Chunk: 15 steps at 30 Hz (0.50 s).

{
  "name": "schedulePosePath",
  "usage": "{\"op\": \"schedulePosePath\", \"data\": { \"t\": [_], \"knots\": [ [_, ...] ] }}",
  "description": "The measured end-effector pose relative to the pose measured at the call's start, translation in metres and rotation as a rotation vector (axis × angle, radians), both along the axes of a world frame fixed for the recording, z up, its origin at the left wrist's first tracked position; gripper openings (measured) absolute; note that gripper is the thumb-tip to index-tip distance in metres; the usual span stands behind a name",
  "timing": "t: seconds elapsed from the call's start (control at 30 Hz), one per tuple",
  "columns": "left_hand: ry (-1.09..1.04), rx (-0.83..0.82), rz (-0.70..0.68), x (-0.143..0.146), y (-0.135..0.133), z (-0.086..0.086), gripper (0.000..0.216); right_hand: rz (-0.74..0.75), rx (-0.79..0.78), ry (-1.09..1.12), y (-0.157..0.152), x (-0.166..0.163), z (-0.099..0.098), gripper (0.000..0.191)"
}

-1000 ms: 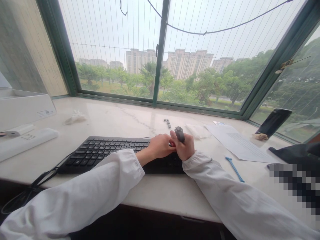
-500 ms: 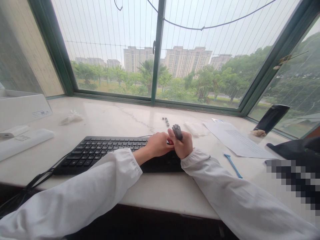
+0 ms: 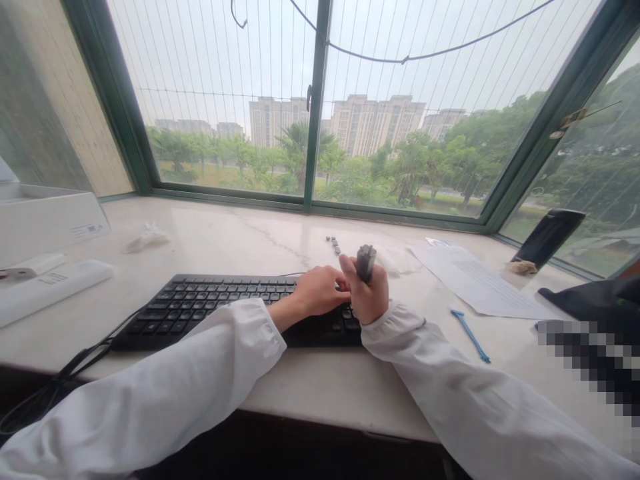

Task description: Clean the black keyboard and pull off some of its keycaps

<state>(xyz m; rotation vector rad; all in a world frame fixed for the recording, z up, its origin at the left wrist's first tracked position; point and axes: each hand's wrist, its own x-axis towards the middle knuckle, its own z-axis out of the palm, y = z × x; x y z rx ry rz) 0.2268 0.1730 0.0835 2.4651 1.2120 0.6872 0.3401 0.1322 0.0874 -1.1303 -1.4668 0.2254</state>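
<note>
A black keyboard lies under both of my hands. My left hand rests over its right part, fingers curled down at the keys. Their tips are mostly hidden, and what they pinch, if anything, does not show. Close beside it, my right hand is wrapped in a fist around a dark grey stubby handle with a ridged top. The handle stands nearly upright; its lower end is hidden behind my hand. Several small grey pieces that look like keycaps lie on the white counter beyond the keyboard.
On the left are a white box, a long white case and crumpled clear plastic. To the right lie a printed sheet, a blue stick-like tool and a dark upright object. Cables hang over the left front edge.
My right hand has shifted slightly right, and the dark handle in it stands more upright. More keys show below it. My left hand stays at almost the same place on the keyboard.
</note>
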Motion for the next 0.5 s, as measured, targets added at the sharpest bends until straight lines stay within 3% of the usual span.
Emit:
{"op": "schedulePosePath", "data": {
  "t": [0.23, 0.37, 0.5],
  "knots": [
    [-0.167, -0.096, -0.085, -0.004, 0.002, 0.002, 0.030, -0.158, -0.019, 0.018, 0.020, 0.026, 0.007, 0.053],
    [-0.262, -0.044, -0.045, -0.007, 0.005, 0.004, 0.029, -0.194, -0.135, -0.064, 0.032, 0.038, 0.007, 0.052],
    [-0.307, -0.011, 0.043, -0.010, 0.006, 0.008, 0.029, -0.136, -0.181, -0.207, 0.037, 0.041, 0.003, 0.049]
  ]
}}
